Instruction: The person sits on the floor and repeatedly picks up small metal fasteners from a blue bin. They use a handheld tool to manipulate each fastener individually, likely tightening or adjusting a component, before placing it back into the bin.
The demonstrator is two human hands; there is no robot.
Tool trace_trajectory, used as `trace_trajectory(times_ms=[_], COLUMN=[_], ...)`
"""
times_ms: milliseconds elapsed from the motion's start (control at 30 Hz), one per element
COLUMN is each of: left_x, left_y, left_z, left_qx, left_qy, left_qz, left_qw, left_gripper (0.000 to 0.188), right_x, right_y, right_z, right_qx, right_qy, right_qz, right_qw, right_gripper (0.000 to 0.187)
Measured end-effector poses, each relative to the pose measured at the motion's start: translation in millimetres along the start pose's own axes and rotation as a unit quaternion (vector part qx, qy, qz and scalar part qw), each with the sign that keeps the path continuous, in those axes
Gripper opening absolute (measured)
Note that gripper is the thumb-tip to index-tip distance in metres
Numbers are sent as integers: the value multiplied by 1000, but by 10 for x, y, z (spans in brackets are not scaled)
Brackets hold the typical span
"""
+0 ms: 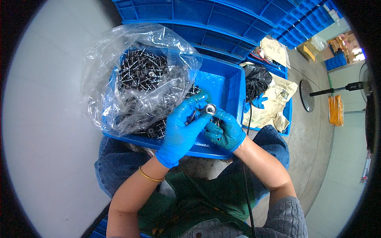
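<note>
A small round metal part [210, 109] with a bright silver rim and a dark centre is held between my two blue-gloved hands, above the blue bin [217, 77]. The fingers and thumb of my left hand [182, 129] close round it from the left. From the other side my right hand [226, 133] grips it with thumb and forefinger, its other fingers curled. Dark stains mark both gloves. Beside the left hand, many dark pin-like metal parts [143, 69] lie in a clear plastic bag [99, 99] that fills the bin's left side; some lie loose near its mouth.
Stacked blue crates [190, 14] rise behind the bin. To the right are a black plastic bag [257, 81] and crumpled brown paper [278, 103] in another blue bin. A black cable [247, 174] runs down past my right arm. A fan stand [307, 95] stands on the floor.
</note>
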State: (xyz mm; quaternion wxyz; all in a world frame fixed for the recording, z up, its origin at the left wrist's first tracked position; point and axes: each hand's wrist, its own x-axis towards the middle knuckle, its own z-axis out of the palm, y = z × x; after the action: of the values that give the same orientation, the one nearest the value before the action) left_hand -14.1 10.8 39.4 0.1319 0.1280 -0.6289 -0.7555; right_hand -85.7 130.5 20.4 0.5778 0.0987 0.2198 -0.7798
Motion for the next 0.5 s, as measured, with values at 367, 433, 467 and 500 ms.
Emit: trace_trajectory(times_ms=[367, 433, 467, 500], left_x=[-50, -62, -69, -74], left_y=[-67, -188, -167, -151], left_z=[15, 43, 12, -35], left_qx=[-32, -17, -62, -107], left_qy=[51, 80, 84, 88], left_qz=[-60, -31, -87, -142], left_qw=[996, 996, 991, 980], left_gripper=[27, 23, 21, 20], right_x=[45, 59, 86, 123], right_y=[1, -4, -39, -85], right_z=[54, 55, 71, 89], right_qx=[-199, -301, -343, -385], right_qy=[43, 67, 68, 69], right_qz=[-38, -51, -43, -34], right_qw=[978, 950, 936, 920], right_gripper=[16, 17, 17, 18])
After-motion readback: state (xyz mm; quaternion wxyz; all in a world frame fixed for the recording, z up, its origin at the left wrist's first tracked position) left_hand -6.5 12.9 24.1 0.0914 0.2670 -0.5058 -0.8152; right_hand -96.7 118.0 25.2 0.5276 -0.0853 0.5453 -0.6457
